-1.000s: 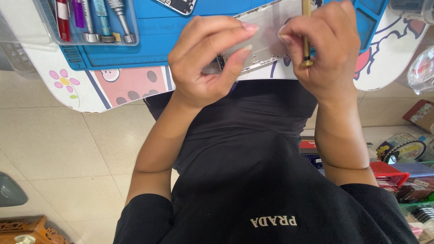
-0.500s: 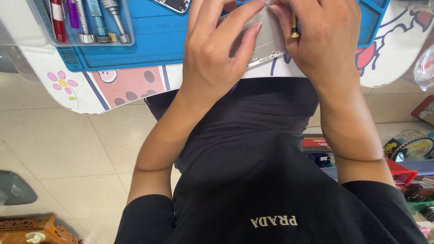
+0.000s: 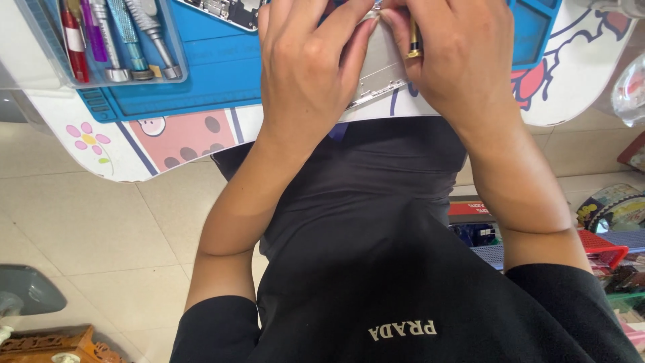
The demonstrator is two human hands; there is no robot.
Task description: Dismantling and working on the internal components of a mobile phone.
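Note:
My left hand [image 3: 306, 70] and my right hand [image 3: 457, 60] meet at the top of the head view over a flat silver device part [image 3: 379, 77] that lies on a blue work mat [image 3: 215, 77]. Left-hand fingers press on the part's upper edge. A thin tool with a brass collar [image 3: 414, 40] sits in my right hand, its tip hidden by the fingers. Both hands cover most of the part.
A clear tray of several screwdrivers [image 3: 114, 40] lies at the mat's left end. The mat sits on a small white table with cartoon drawings [image 3: 168, 144]. Another opened device [image 3: 225, 10] lies at the top. Red and blue baskets [image 3: 591, 245] stand on the tiled floor, right.
Both hands have shifted toward the top of the view with the silver part. The fingertips have drawn closer together over its upper edge.

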